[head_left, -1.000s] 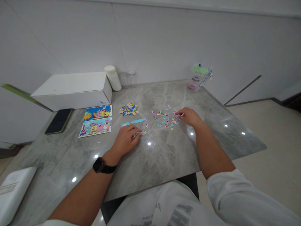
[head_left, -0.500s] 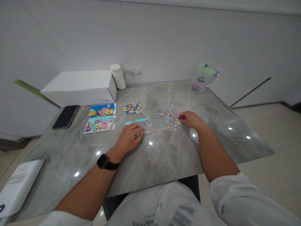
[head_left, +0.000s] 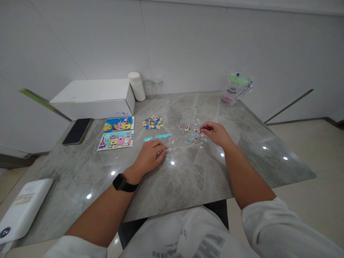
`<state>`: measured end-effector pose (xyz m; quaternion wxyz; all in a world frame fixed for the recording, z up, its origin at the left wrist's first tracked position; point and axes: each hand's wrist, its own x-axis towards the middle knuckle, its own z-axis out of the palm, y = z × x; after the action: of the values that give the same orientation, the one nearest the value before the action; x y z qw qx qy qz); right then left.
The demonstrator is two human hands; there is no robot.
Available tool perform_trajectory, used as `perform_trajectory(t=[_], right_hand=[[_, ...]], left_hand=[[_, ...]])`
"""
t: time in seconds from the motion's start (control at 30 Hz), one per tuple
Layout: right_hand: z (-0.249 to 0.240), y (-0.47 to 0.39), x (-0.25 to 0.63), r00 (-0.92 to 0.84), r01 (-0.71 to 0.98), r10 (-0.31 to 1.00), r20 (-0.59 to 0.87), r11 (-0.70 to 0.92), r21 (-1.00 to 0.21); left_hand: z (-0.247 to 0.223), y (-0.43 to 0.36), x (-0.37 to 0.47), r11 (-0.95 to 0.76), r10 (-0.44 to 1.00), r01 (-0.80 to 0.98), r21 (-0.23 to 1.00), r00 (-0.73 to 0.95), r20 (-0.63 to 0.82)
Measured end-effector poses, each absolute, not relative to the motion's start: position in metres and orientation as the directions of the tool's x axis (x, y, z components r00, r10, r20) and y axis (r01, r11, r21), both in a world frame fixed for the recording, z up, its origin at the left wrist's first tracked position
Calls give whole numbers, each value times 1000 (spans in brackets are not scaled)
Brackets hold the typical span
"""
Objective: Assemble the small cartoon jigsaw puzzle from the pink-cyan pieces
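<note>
My left hand [head_left: 149, 154] rests on the table with its fingers curled, over some puzzle pieces [head_left: 168, 149] at its fingertips; what it holds, if anything, is hidden. Just beyond it lies a joined light-blue puzzle strip [head_left: 163, 136]. My right hand [head_left: 216, 133] has thumb and index finger pinched at the right edge of the scattered puzzle pieces [head_left: 194, 139]; anything between the fingertips is too small to make out. A dense pile of puzzle pieces [head_left: 152, 122] sits farther back. Two cartoon picture cards [head_left: 118, 124] [head_left: 116, 140] lie left of it.
Behind the cards stands a white box [head_left: 94, 98], with a white bottle [head_left: 137, 86] and two clear glasses [head_left: 158, 87] beside it. A phone [head_left: 77, 131] and a white device [head_left: 25, 208] lie left. A plastic bag [head_left: 236, 89] is at the back right.
My right hand has moved a little left and away from me, from the right edge of the scattered pieces, its fingers now pinched higher up. My left hand has kept its place.
</note>
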<state>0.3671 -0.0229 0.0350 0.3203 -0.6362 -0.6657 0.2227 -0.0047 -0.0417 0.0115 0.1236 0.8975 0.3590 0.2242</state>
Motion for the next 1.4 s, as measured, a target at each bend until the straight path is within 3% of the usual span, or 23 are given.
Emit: perform_trajectory(t=[0.13,0.37,0.57,0.93,1.4], right_hand=[[25,-27,325,-95,594,985,142,170,-786],[7,-34,261,-323,581,942,96,277,-766],[-1,-31,248,-299,632,953,43,232,-739],[0,-34,245,-391,742,910,138,400,-538],[-3,-42,253,-495,691,853,165,502,-520]], left_hand=[[13,-44,-4,-732,676,573,369,681,283],[19,-50,-2,-743,661,591,313,722,205],[18,-50,-2,-753,648,587,299,740,179],[18,-53,1,-760,633,569,315,757,161],[18,-54,1,-763,630,566,312,759,166]])
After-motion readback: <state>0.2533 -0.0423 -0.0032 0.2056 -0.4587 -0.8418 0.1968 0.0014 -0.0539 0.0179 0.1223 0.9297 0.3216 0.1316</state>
